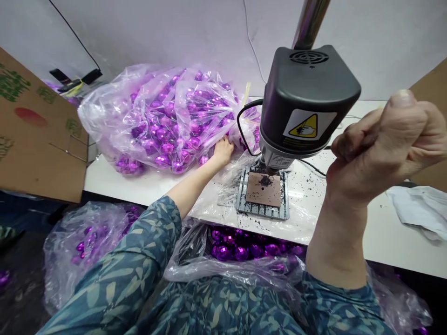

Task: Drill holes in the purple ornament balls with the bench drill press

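Note:
My left hand (223, 152) reaches to the lower right side of a large clear plastic bag (104, 111) full of shiny purple faceted balls (167, 149). Its fingers are curled against the bag; whatever lies within them is hidden. Raised at the right, my right hand (387, 139) is closed in a fist beside a dark grey bench drill (310, 88). What the fist grips, if anything, cannot be made out. Beneath the drill head, a brown square board (263, 195) with a small dark hole and black shavings lies on a slotted metal base plate (242, 204).
An open plastic-lined container (237, 267) of purple balls sits below the table edge, in front of my body. Another bag (80, 260) of balls is at lower left. Cardboard boxes (45, 153) flank the white table (391, 232); a white cloth (419, 209) lies right.

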